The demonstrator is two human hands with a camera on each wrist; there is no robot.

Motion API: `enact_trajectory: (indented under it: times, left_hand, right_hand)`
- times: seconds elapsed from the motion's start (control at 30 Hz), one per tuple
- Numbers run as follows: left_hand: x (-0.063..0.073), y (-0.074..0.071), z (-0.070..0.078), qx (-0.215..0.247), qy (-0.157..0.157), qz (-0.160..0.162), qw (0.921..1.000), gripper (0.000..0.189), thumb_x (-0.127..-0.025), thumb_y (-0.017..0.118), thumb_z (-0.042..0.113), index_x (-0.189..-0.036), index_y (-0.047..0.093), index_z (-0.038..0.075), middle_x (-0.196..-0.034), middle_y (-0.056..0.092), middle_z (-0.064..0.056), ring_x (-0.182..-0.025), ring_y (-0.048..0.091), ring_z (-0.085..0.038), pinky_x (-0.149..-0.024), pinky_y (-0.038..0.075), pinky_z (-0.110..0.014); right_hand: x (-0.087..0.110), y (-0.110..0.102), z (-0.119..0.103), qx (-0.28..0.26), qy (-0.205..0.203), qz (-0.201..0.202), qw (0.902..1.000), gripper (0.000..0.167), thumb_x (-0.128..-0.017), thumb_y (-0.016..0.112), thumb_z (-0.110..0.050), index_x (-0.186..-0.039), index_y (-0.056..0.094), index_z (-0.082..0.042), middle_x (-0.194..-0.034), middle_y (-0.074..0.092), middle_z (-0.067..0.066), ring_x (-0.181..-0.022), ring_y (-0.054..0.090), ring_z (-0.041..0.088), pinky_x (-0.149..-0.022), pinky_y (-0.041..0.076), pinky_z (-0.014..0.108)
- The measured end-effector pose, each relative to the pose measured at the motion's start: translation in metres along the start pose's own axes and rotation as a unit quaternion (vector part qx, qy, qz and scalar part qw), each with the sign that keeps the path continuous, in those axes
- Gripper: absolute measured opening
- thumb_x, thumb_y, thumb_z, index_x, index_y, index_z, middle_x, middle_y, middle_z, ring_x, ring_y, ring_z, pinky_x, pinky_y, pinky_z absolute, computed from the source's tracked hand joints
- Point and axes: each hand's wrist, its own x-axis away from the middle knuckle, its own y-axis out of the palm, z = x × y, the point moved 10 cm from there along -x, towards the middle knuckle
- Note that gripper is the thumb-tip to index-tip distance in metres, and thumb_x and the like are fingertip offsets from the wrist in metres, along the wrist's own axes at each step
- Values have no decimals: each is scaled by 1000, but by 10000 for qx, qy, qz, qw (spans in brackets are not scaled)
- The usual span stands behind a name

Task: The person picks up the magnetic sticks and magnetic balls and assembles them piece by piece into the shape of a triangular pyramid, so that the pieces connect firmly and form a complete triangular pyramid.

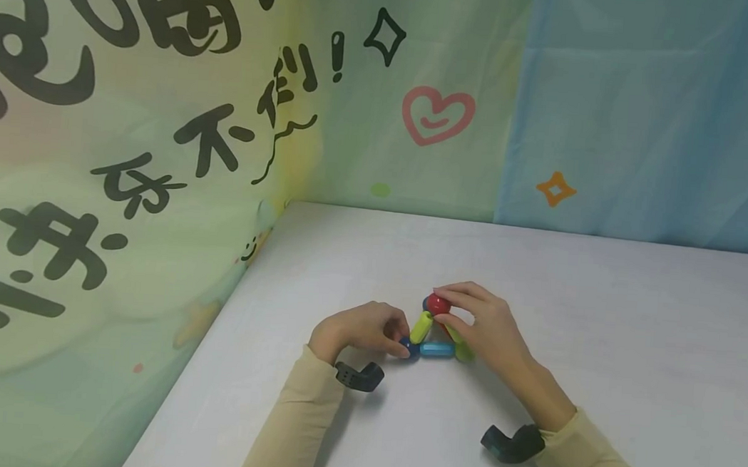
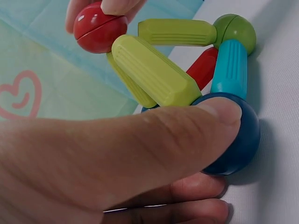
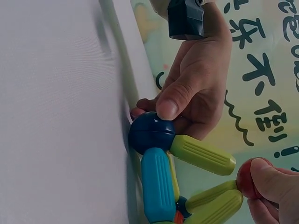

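Note:
A small frame of magnetic rods and balls stands on the white table. My left hand (image 1: pixel 368 329) holds its navy ball (image 2: pixel 240 140) at the near left corner, thumb on top. At the apex, my right hand (image 1: pixel 493 330) pinches a red ball (image 1: pixel 437 304) between thumb and fingers. A light blue rod (image 1: pixel 437 349) links the navy ball to a green ball (image 2: pixel 236 33). From the navy ball a yellow-green rod (image 3: pixel 205 156) slants up, its tip close to the red ball. Other yellow-green rods (image 3: pixel 215 205) reach toward the apex. Behind are a red rod (image 2: pixel 202 70) and another dark blue ball (image 3: pixel 182 206).
The white table (image 1: pixel 631 335) spreads around the frame. A printed cloth wall (image 1: pixel 129 140) with black lettering runs along the left, and a green and blue cloth (image 1: pixel 614 98) hangs behind. Dark wrist cameras (image 1: pixel 514 443) sit on both wrists.

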Motion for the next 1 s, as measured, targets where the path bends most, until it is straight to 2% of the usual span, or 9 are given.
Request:
enact_trajectory:
  times: [0.43,0.77,0.87,0.93,1.0]
  left_hand:
    - [2,0,0,23,42,7,10000,24,-80,76,34,-96,64,20,-82,60,8,-76,53,-6,-70,43,-22]
    - [3,-1,2,28,26,12,10000,24,-80,76,33,-96,65,19,-82,60,8,-76,53,-6,-70,44,-22]
    - [4,-1,2,42,17,19,10000,24,-80,76,32,-95,65,19,-81,60,8,-76,53,-6,-70,44,-22]
    - [3,-1,2,56,42,18,10000,24,-80,76,32,-95,65,19,-81,60,8,-75,53,-6,-69,43,-21]
    - [3,-1,3,71,61,21,10000,23,-80,77,32,-95,65,18,-80,60,8,-75,52,-6,-69,43,-21]
  right_hand:
    - [2,7,-5,87,-34,-183,9998,45,-69,84,-14,-111,68,-10,-106,68,2,-95,67,18,-84,53,36]
    - [1,8,-11,104,-290,-131,9994,44,-69,84,-16,-110,68,-11,-106,67,0,-97,65,16,-83,53,34]
    - [1,9,-4,78,36,-473,9988,48,-72,83,-19,-116,65,-11,-109,65,2,-98,66,20,-83,53,36]
    - [1,10,7,96,537,-847,9949,53,-74,82,-23,-122,61,-12,-112,64,4,-100,66,23,-84,53,38]
    - [5,12,21,148,1096,-1314,9851,54,-77,79,-26,-125,59,-12,-114,64,5,-101,66,26,-84,53,41]
